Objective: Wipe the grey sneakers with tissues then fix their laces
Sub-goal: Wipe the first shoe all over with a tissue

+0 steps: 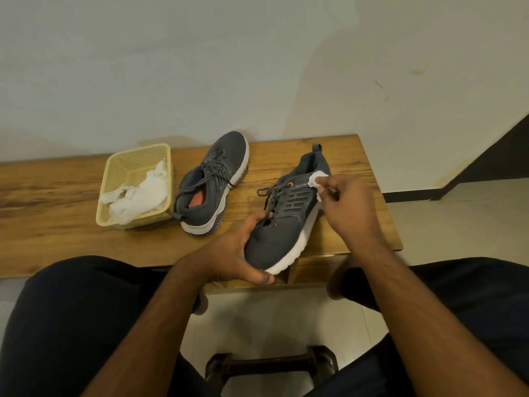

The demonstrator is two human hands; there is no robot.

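Note:
A grey sneaker (282, 227) with a white sole lies tilted on the right part of the wooden table (65, 224), toe toward me. My left hand (237, 253) grips its toe end, thumb under the sole. My right hand (347, 209) pinches a white tissue (316, 179) and presses it against the sneaker's side near the heel. Its dark laces hang loose over the tongue. The second grey sneaker (213, 184) rests on the table to the left, heel toward me, orange insole showing, laces loose.
A yellow plastic basket (136, 164) holding crumpled white tissues (143, 196) stands left of the second sneaker. A white wall runs behind the table. My knees in dark trousers flank the table's near edge, and a dark stool sits below on the tiled floor.

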